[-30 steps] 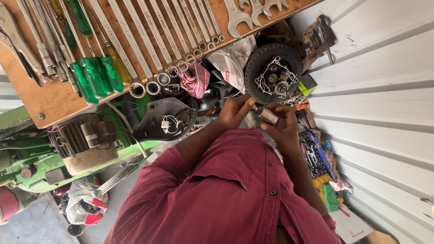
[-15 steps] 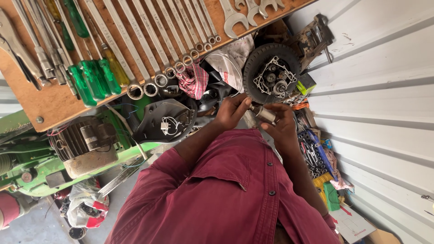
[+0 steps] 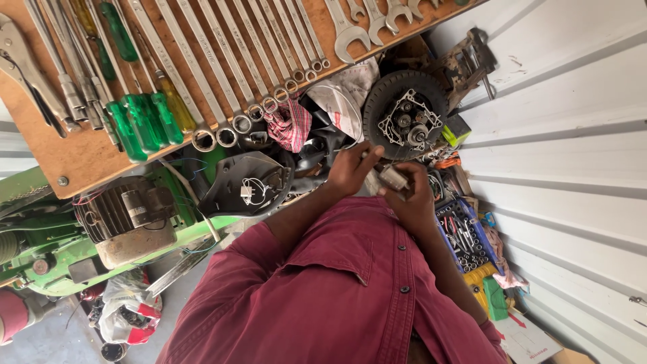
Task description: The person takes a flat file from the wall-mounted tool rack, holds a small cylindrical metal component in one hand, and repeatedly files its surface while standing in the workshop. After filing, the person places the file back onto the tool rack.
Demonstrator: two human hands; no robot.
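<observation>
My left hand and my right hand meet in front of my maroon shirt. Between them is a small grey metal cylinder part. My right hand's fingers wrap its lower end, and my left hand's curled fingers touch its upper end. Just beyond the hands lies a round black engine part with exposed gears and a metal cover.
A wooden tool board carries a row of spanners, green-handled screwdrivers and pliers. Below it sit a green machine with a motor, a black cover with wires, a checked rag and a blue socket tray. A white corrugated wall stands at the right.
Both hands stay together on the small metal part, with only slight finger movement. The view has shifted a little.
</observation>
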